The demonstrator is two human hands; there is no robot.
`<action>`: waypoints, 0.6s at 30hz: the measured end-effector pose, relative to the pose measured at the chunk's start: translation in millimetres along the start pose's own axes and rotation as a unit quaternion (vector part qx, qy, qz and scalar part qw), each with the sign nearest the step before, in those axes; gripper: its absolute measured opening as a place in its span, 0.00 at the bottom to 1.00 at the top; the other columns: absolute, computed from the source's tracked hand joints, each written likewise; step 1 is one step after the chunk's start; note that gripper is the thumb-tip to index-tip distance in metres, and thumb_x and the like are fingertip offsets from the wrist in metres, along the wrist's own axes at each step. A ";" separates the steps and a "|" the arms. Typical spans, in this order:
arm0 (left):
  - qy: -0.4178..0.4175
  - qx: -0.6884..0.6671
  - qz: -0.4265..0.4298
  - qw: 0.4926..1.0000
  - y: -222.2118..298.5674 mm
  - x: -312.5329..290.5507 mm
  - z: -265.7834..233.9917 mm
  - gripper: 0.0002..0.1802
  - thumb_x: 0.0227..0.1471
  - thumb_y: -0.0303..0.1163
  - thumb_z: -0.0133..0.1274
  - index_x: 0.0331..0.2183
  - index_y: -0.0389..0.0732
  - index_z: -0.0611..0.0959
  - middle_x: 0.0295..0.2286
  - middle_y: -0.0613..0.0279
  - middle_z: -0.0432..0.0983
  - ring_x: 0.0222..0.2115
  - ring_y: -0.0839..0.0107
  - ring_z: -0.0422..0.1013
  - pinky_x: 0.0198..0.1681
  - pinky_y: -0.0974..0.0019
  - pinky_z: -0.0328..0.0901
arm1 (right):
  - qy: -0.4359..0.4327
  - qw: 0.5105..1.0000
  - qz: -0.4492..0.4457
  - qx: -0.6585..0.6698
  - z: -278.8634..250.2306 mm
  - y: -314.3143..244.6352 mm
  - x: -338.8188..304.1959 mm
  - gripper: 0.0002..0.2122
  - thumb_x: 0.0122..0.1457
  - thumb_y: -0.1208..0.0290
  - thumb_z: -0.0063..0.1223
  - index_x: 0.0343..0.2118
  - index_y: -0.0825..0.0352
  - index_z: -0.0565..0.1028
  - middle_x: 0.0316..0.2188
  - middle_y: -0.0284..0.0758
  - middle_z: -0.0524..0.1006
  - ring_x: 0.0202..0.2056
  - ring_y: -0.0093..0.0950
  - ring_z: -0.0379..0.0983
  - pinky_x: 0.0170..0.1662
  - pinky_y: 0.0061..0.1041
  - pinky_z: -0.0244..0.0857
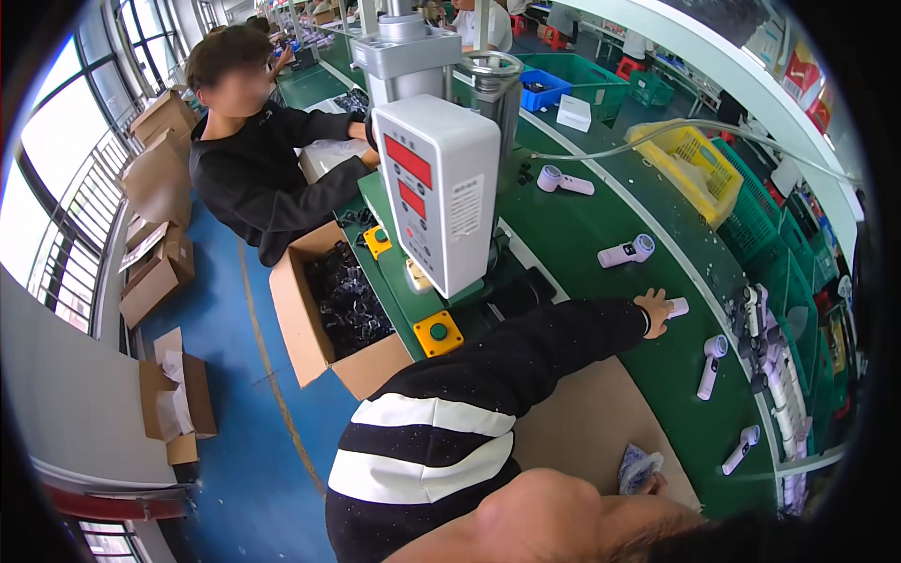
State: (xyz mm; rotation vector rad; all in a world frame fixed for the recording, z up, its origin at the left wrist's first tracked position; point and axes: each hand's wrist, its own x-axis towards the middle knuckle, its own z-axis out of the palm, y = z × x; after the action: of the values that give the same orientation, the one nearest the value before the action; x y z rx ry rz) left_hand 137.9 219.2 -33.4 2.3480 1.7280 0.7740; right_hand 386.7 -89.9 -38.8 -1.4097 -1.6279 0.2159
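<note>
A: Are we gripping?
B: Our left hand (654, 313) is touching a device (679, 307) on the belt (582, 225), our right hand (656, 485) a bag (636, 466); we're not seeing how closed either grip is; we're best closing squarely.

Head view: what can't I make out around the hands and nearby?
All in the head view:
Left hand: covers part of the pale device; grip unclear.
Right hand: mostly hidden by foreground skin and the plastic bag.
Plastic bag: contents too blurred to identify.
Co-worker's hands: partly hidden behind the display box.
Black parts in the carton: too small and tangled to count.
</note>
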 end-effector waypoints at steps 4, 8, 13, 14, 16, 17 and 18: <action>-0.035 -0.001 -0.056 0.998 -4.3 4.0 -6.8 0.30 0.42 0.43 0.58 0.46 0.39 0.71 0.41 0.46 0.67 0.32 0.52 0.72 0.33 0.54 0.68 | 0.108 0.994 0.028 -0.022 0.0 -6.4 -3.9 0.09 0.61 0.70 0.46 0.38 0.68 0.75 0.28 0.36 0.76 0.26 0.29 0.68 0.33 0.24 0.65; -0.044 -0.015 -0.057 0.997 -13.5 -8.3 -15.6 0.30 0.41 0.43 0.60 0.46 0.42 0.71 0.38 0.47 0.68 0.27 0.51 0.73 0.33 0.54 0.68 | 0.142 0.984 0.110 -0.007 -7.6 -14.0 -6.0 0.10 0.61 0.68 0.46 0.38 0.69 0.75 0.28 0.36 0.76 0.27 0.27 0.68 0.33 0.22 0.64; -0.062 -0.077 0.048 0.994 -41.6 -42.6 -60.3 0.29 0.39 0.41 0.62 0.45 0.46 0.72 0.36 0.48 0.70 0.30 0.51 0.72 0.35 0.53 0.68 | 0.113 0.966 0.075 0.218 -30.8 -49.2 -7.9 0.11 0.62 0.66 0.46 0.39 0.68 0.75 0.26 0.34 0.75 0.26 0.23 0.67 0.31 0.18 0.62; -0.065 -0.098 0.081 0.990 -48.4 -54.1 -71.9 0.29 0.39 0.41 0.62 0.44 0.47 0.72 0.36 0.49 0.70 0.32 0.51 0.72 0.36 0.53 0.67 | 0.104 0.957 0.066 0.262 -32.2 -52.2 -7.8 0.11 0.63 0.65 0.46 0.39 0.68 0.75 0.26 0.34 0.74 0.26 0.22 0.66 0.31 0.17 0.61; -0.097 -0.094 0.124 0.983 -43.4 -79.3 -102.9 0.27 0.39 0.39 0.61 0.44 0.47 0.72 0.36 0.50 0.70 0.32 0.52 0.72 0.37 0.54 0.67 | 0.142 0.959 0.073 0.233 -27.9 -42.7 -11.6 0.11 0.63 0.65 0.46 0.39 0.68 0.75 0.25 0.33 0.73 0.26 0.22 0.66 0.31 0.17 0.60; -0.130 -0.094 0.166 0.973 -36.1 -91.6 -120.8 0.26 0.39 0.37 0.60 0.43 0.48 0.72 0.36 0.51 0.69 0.32 0.52 0.72 0.37 0.55 0.67 | 0.178 0.960 0.083 0.200 -24.3 -33.0 -12.4 0.11 0.63 0.65 0.45 0.39 0.68 0.75 0.24 0.33 0.73 0.25 0.21 0.65 0.30 0.17 0.60; -0.156 -0.091 0.202 0.963 -31.9 -105.2 -140.1 0.25 0.39 0.34 0.59 0.43 0.49 0.72 0.36 0.53 0.69 0.32 0.53 0.72 0.37 0.56 0.67 | 0.209 0.959 0.087 0.171 -20.1 -24.5 -10.2 0.11 0.63 0.65 0.45 0.39 0.68 0.75 0.23 0.32 0.72 0.25 0.21 0.64 0.30 0.17 0.59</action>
State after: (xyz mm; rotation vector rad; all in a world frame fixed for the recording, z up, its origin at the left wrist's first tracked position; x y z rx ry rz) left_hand 22.2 105.7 40.4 2.5529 1.0238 0.5407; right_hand 383.5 -114.9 -17.1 -1.2294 -1.0633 0.2650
